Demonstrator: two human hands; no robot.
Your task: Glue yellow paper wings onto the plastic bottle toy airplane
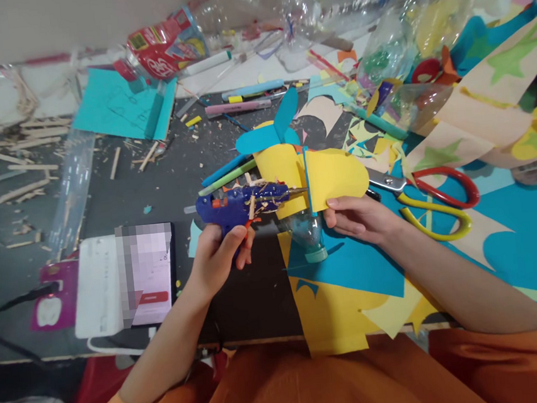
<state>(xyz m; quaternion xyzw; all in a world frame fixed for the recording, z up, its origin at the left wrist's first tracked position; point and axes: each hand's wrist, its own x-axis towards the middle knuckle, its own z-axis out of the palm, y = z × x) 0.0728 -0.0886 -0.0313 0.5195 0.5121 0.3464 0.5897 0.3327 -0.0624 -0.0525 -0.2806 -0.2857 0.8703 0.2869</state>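
Fingers [245, 252] of the left hand [223, 247] wrap around a blue glue gun [228, 206], its tip by a blue strip [308, 175]. The right hand [360, 217] pinches the bottom edge of some yellow paper [339, 172]. Between the hands, a clear bottle [308, 228] pokes out. Scissors [397, 183] lie past the right hand, a phone [150, 279] left of the left, on the tabletop [121, 206].

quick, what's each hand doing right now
Left hand: closed, holding the glue gun.
Right hand: closed, pinching the yellow paper by its lower edge.
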